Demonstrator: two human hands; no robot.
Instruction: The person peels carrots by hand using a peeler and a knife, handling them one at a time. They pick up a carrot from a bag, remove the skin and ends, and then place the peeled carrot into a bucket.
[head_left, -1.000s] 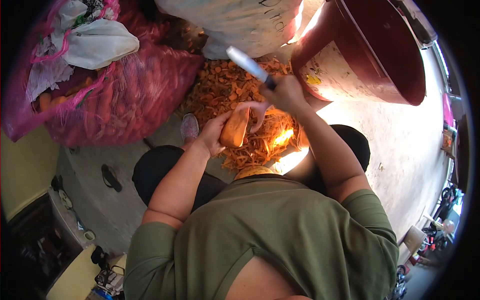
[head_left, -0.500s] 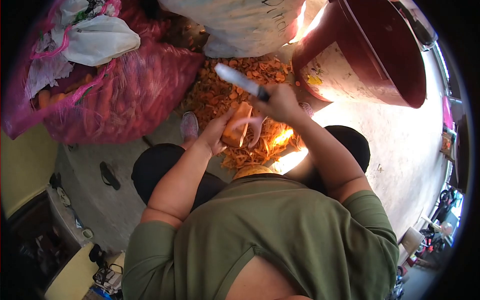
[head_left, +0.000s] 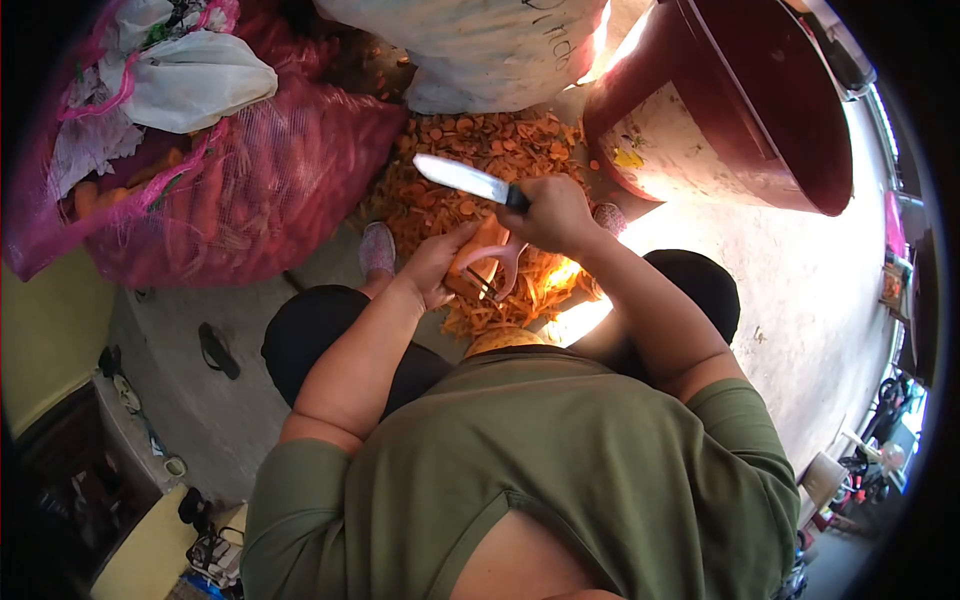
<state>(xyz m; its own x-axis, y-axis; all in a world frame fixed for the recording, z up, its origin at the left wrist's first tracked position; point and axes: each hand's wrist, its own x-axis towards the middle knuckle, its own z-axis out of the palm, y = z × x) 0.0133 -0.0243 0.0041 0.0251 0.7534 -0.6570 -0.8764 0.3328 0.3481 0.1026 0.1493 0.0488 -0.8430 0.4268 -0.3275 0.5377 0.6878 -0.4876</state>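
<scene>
My left hand [head_left: 432,264] is closed around a thick orange carrot [head_left: 487,238] above the pile of peelings. My right hand [head_left: 560,212] grips a pale pink Y-shaped peeler [head_left: 509,264], whose blade end lies at the near part of the carrot. The same hand also holds a knife [head_left: 462,178] with a black handle, its broad blade pointing to the left and away from the carrot. Beneath both hands, carrot peelings and cut pieces [head_left: 470,145] cover the floor between my feet.
A pink mesh sack [head_left: 260,190] full of carrots stands at the left. A white sack [head_left: 480,60] is at the far side, beside a large dark red tub [head_left: 700,110] at the right. A flip-flop [head_left: 219,352] lies on the concrete floor [head_left: 270,430].
My right hand has shifted slightly left and down, bringing the peeler down to the carrot's near end. The knife has swung along with it. My left hand has barely moved.
</scene>
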